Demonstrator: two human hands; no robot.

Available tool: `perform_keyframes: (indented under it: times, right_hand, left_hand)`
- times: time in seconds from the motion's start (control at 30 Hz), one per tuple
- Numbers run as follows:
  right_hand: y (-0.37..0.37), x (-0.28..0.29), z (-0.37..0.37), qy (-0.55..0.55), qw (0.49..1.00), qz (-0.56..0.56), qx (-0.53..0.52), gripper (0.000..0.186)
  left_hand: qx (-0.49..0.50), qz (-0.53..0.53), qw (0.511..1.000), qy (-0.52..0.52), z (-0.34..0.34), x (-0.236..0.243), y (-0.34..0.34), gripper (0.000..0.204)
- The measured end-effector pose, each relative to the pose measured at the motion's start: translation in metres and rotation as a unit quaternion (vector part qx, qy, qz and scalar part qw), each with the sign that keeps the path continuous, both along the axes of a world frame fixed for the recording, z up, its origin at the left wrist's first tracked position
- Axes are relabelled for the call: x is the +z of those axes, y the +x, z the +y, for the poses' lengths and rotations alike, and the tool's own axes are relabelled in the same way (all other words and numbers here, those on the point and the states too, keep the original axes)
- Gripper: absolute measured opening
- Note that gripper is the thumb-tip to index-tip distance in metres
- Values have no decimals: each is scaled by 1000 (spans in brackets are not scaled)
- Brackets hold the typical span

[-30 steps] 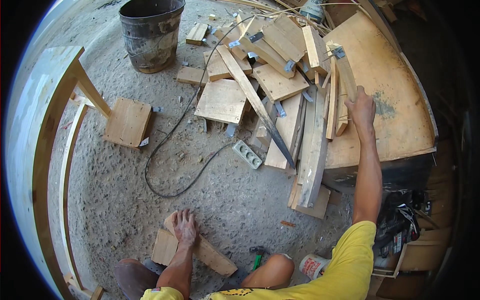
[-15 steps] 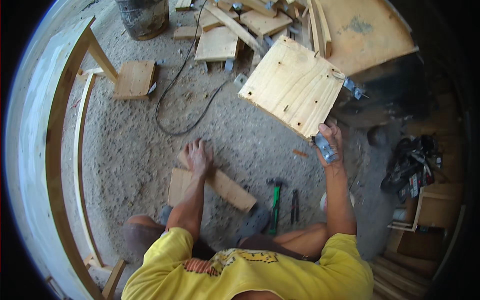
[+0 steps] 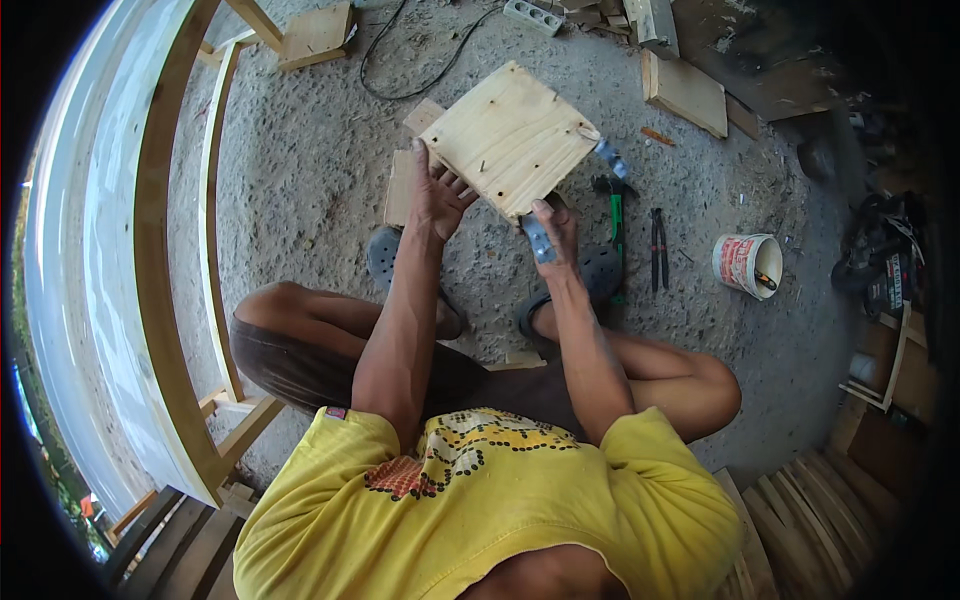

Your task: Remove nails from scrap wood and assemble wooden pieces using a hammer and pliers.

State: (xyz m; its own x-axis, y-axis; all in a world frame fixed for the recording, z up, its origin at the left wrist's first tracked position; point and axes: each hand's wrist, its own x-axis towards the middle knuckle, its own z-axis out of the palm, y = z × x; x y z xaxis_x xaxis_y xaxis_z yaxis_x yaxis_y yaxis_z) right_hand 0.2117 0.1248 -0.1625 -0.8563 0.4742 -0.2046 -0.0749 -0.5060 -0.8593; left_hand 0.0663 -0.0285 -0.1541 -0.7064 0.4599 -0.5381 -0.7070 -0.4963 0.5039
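A square pale wooden board (image 3: 512, 135), with dark holes and nails in its top face, is held tilted in front of me between both hands. My left hand (image 3: 440, 205) is at its left corner, thumb along the edge and fingers partly hidden underneath. At the near corner my right hand (image 3: 557, 228) grips the board, thumb on top, beside a bent grey metal strip (image 3: 537, 238). Another metal strip (image 3: 612, 160) sticks out from the right corner. Below the board, on the ground, lie wood pieces (image 3: 400, 190), partly covered. A green-handled hammer (image 3: 617, 225) lies right of my right hand.
Pincers (image 3: 659, 250) and a white bucket (image 3: 735, 262) are to the right. A long wooden frame (image 3: 150, 220) runs along the left. Ahead are a power strip (image 3: 533, 16), a black cable (image 3: 410, 92), and loose boards (image 3: 690, 95). Planks (image 3: 810, 520) lie behind at right.
My right hand has brought the board nearer and to the left. My left hand has left the wood pieces on the ground and taken the board's left corner. The view has shifted toward my body.
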Motion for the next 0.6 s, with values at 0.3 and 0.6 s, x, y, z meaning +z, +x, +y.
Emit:
perform_keyframes:
  times: [0.3,0.6]
  right_hand:
    - [25,-78,56,215,918,-225,244,54]
    - [119,-157,197,533,656,-533,-35,45]
  left_hand:
    - [206,-4,966,-157,37,-115,27,69]
    - [255,-7,899,-356,64,-101,25,65]
